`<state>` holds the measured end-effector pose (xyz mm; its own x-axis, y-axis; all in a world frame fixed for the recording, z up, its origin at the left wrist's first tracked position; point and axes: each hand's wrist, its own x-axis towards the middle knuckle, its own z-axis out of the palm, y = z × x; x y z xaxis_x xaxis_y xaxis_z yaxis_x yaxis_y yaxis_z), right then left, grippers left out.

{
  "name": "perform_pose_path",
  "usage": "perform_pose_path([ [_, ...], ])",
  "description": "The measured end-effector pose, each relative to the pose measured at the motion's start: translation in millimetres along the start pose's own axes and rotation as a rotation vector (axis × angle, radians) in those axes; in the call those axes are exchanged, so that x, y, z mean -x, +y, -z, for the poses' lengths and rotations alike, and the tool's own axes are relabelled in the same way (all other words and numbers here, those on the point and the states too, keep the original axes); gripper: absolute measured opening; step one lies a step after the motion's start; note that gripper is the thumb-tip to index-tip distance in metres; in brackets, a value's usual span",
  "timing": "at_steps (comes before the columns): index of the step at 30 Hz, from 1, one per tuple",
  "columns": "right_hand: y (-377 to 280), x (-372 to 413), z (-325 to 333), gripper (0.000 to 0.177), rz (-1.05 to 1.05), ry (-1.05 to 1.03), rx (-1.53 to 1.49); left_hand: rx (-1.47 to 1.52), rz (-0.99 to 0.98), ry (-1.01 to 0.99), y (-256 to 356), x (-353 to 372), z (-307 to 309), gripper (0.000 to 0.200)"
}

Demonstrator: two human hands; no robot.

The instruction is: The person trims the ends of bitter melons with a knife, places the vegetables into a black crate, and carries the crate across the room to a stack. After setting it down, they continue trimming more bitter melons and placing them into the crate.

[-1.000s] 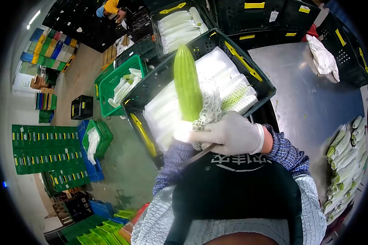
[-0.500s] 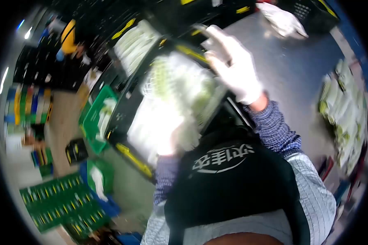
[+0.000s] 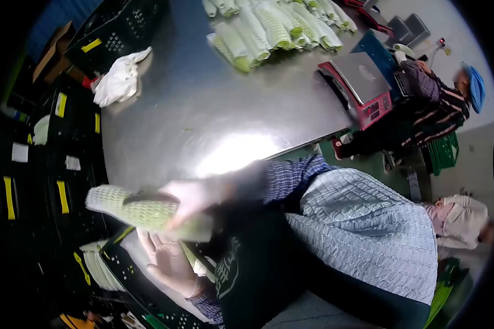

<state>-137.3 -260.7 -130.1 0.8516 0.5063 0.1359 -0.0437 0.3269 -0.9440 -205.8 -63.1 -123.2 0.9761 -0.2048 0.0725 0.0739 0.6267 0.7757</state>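
My right hand (image 3: 189, 200), gloved in white and smeared by motion, is closed around a long pale green vegetable in a white foam net sleeve (image 3: 148, 213). The vegetable lies roughly level over the corner of a black crate (image 3: 121, 268). Just below it is my left hand (image 3: 170, 266), also gloved, palm showing and fingers stretched out beneath the net sleeve. Part of another netted vegetable (image 3: 192, 260) shows between my left hand and my apron.
A metal table (image 3: 214, 109) bears a pile of netted vegetables (image 3: 274, 30), a white cloth (image 3: 122, 78) and a red weighing scale (image 3: 362, 82). Black crates (image 3: 71, 153) are stacked at left. One person (image 3: 439, 109) stands beyond the scale, another person (image 3: 458, 222) farther right.
My view has swung right, from the full crate to the table. The right hand, empty before, now grips a netted vegetable; the left hand has come out of the crate's contents.
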Motion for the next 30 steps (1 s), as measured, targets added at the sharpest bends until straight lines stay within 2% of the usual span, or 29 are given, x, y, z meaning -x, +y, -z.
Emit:
perform_pose_path([
  [1,-12,24,24,0.062,-0.175,0.069,0.101,-0.113,0.015,-0.057,-4,-8,-6,0.097],
  [2,-17,44,40,0.062,-0.332,0.243,0.209,-0.163,0.049,-0.086,-5,-15,-10,0.093],
  [4,-6,85,82,0.061,-0.352,0.461,-0.022,-0.296,0.057,-0.093,-6,-15,-4,0.086],
  [6,-28,136,115,0.061,-0.379,0.666,0.215,-0.431,0.069,-0.074,-2,-9,11,0.079],
  [7,-31,159,135,0.060,-0.465,0.799,0.291,-0.471,0.060,0.017,0,-4,11,0.077],
  [9,-18,214,187,0.060,-0.468,0.961,0.617,-0.472,0.087,0.089,5,5,44,0.070],
  [10,-20,233,203,0.065,-0.649,1.095,0.922,-0.466,0.098,0.146,10,11,57,0.068],
  [11,-13,265,232,0.073,-0.751,1.112,1.049,-0.460,0.109,0.205,14,18,66,0.065],
  [12,-14,277,240,0.076,-0.837,1.251,1.116,-0.490,0.107,0.314,18,25,72,0.063],
  [14,-22,295,257,0.073,-1.029,1.311,1.150,-0.552,0.103,0.384,28,33,78,0.060],
  [15,-18,305,269,0.072,-1.050,1.357,1.172,-0.556,0.092,0.434,32,39,83,0.060],
  [16,-3,322,287,0.061,-0.889,1.427,1.140,-0.558,0.081,0.518,32,41,87,0.056],
  [17,6,336,305,0.057,-0.777,1.421,0.990,-0.576,0.061,0.574,33,32,71,0.051],
  [18,-12,317,286,0.056,-0.876,1.402,1.136,-0.668,0.135,0.618,39,31,73,0.051],
  [19,-32,291,256,0.054,-0.947,1.398,1.328,-0.633,0.092,0.681,39,40,80,0.048],
  [20,-64,238,213,0.055,-1.182,1.181,1.492,-0.743,0.129,0.729,49,33,52,0.044],
  [21,-39,278,261,0.056,-0.917,1.102,1.618,-0.789,0.138,0.771,54,42,60,0.040],
  [22,-37,265,257,0.056,-0.734,1.105,1.546,-0.715,0.103,0.831,51,61,80,0.037],
  [23,-18,287,301,0.051,-0.369,0.802,1.943,-0.759,0.103,0.913,52,69,74,0.035],
  [24,-26,273,291,0.046,-0.562,0.870,1.530,-0.747,0.083,0.926,45,88,92,0.035],
  [25,-15,258,302,0.044,-0.658,0.745,1.498,-0.723,0.069,0.913,35,117,121,0.034],
  [26,6,247,318,0.042,-0.754,0.687,1.183,-0.667,0.045,0.989,30,142,135,0.033],
  [27,-4,199,257,0.042,-0.788,0.561,1.077,-0.595,0.023,1.036,21,161,148,0.033],
  [29,0,152,220,0.042,-0.757,0.131,1.093,-0.567,-0.002,1.188,7,205,171,0.027],
  [30,-2,113,190,0.040,-0.771,0.096,1.003,-0.575,0.033,1.245,10,214,188,0.026],
])
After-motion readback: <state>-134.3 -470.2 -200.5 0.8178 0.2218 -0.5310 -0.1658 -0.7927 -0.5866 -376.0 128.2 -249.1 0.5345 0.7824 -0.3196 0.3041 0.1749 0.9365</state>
